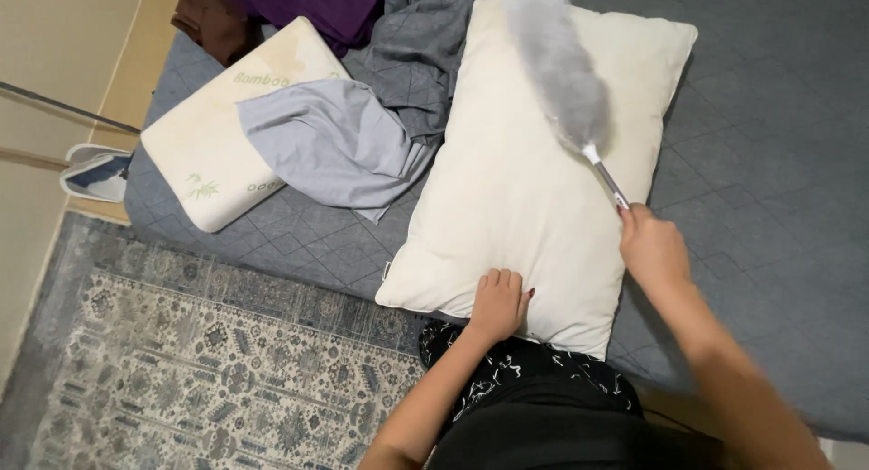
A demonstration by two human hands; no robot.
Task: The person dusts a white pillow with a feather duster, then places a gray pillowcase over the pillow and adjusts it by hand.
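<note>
Right grip: right hand (654,249) closed round the duster (558,67) handle; its blurred grey head lies across the cream pillow (516,198).
Left grip: left hand (498,304) flat, fingers together, pressing the pillow's near edge.
Pillow: near the bed (769,207) front edge, corner overhanging.
Open room: bare quilted bed at right; patterned rug (199,361) at left.
Hidden: foam pillow (217,135) partly under grey cloth (335,144); purple fabric (317,4) cut off at top.

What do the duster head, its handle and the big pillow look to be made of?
Duster head: soft grey fluff, likely synthetic fibre or feather; blurred, so unsure. Handle, gripped by the right hand: thin, shiny, probably metal with a white plastic collar. Pillow under the left hand: cream woven cloth, matte, creased and dented, so a soft filling.
</note>
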